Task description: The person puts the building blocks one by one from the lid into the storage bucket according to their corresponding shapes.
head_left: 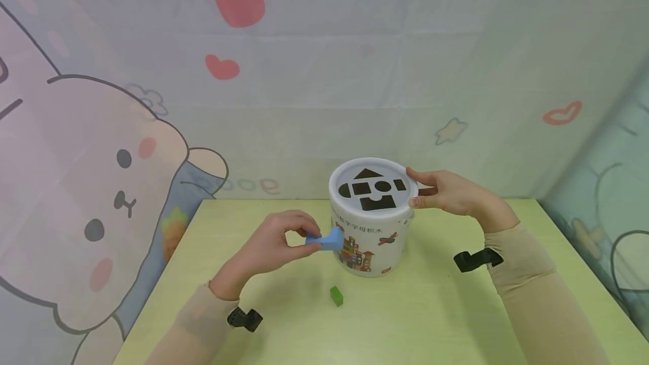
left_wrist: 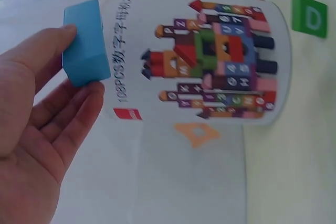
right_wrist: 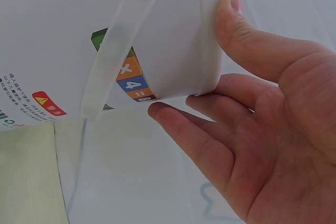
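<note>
My left hand [head_left: 276,241] pinches a blue arch block [head_left: 332,240] between thumb and fingers, in front of a white bucket [head_left: 372,241]. In the left wrist view the block [left_wrist: 85,43] overlaps the bucket's printed side, near its lid end. The bucket stands upright under a white lid [head_left: 347,178] with several shaped holes, among them a triangle, a circle, a square and an arch. At the lid's right edge my right hand [head_left: 446,193] holds the rim, thumb and fingers spread around it. A small green block [head_left: 337,296] lies on the table before the bucket.
The light green tabletop [head_left: 431,320] ends at the back against a printed cloth [head_left: 324,83] with hearts and a cartoon figure. A translucent handle [right_wrist: 113,56] hangs along the bucket's side from a metal rivet. The green block [left_wrist: 310,16] bears a letter D.
</note>
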### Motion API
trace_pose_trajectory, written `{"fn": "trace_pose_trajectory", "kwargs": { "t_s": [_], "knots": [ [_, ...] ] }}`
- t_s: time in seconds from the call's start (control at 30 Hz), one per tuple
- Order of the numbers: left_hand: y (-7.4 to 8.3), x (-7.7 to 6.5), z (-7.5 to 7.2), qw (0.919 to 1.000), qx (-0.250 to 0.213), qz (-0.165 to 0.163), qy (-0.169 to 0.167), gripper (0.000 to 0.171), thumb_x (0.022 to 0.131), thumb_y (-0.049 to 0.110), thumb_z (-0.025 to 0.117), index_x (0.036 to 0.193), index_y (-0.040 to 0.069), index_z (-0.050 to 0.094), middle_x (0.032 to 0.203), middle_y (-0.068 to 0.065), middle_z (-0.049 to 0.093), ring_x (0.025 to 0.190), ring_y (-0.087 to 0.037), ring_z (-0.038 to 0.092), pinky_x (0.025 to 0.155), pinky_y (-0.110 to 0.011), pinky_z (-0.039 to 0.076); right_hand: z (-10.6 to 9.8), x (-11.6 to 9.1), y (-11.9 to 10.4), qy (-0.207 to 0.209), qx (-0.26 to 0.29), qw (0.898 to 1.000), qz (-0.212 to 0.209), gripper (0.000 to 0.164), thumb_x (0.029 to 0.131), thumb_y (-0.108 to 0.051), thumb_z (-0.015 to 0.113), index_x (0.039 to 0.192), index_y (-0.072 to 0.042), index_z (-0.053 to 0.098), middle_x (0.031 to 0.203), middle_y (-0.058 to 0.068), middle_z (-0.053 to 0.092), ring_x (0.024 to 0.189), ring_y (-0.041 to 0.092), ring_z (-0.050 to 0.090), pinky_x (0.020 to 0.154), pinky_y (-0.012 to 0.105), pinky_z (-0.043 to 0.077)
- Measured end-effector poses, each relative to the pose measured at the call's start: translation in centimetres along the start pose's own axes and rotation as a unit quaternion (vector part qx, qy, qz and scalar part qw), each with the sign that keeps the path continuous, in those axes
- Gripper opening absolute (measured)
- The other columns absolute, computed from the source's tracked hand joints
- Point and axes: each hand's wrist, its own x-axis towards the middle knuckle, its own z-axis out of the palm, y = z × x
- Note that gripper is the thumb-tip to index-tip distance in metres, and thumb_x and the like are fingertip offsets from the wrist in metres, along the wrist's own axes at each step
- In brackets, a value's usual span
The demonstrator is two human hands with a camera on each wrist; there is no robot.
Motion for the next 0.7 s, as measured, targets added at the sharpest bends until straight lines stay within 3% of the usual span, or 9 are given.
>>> {"fn": "trace_pose_trajectory", "kwargs": {
  "t_s": [0.33,0.53,0.7],
  "knots": [
    [1.9,2.8,1.0,0.9975,-0.003,0.001,0.070,0.013,0.092,0.012,0.087,0.103,0.016,0.082,0.104,0.010,0.077,0.091,-0.011,0.069,0.085,-0.035,0.060,0.0,0.1,0.0,-0.001,-0.009,1.000,-0.007,0.089,0.102,-0.029,0.077,0.168,0.002,0.024,0.168,0.022,0.034,0.142,0.045,0.053,0.116,0.064,0.039],
    [2.6,4.1,1.7,0.9956,-0.030,0.007,0.088,0.014,0.092,0.012,0.087,0.105,0.016,0.084,0.105,0.010,0.078,0.091,-0.011,0.071,0.085,-0.037,0.061,-0.1,0.2,-0.1,0.003,-0.008,1.000,-0.010,0.088,0.102,-0.027,0.077,0.166,0.004,0.026,0.170,0.023,0.029,0.144,0.047,0.048,0.115,0.063,0.040],
    [3.1,5.0,2.1,0.9957,-0.012,0.013,0.091,0.012,0.092,0.014,0.088,0.103,0.014,0.082,0.101,0.010,0.077,0.089,-0.009,0.069,0.083,-0.033,0.060,0.4,-0.1,-0.5,0.008,-0.006,1.000,-0.001,0.088,0.100,-0.027,0.079,0.165,0.006,0.030,0.171,0.021,0.027,0.146,0.047,0.045,0.115,0.062,0.040]
  ]
}}
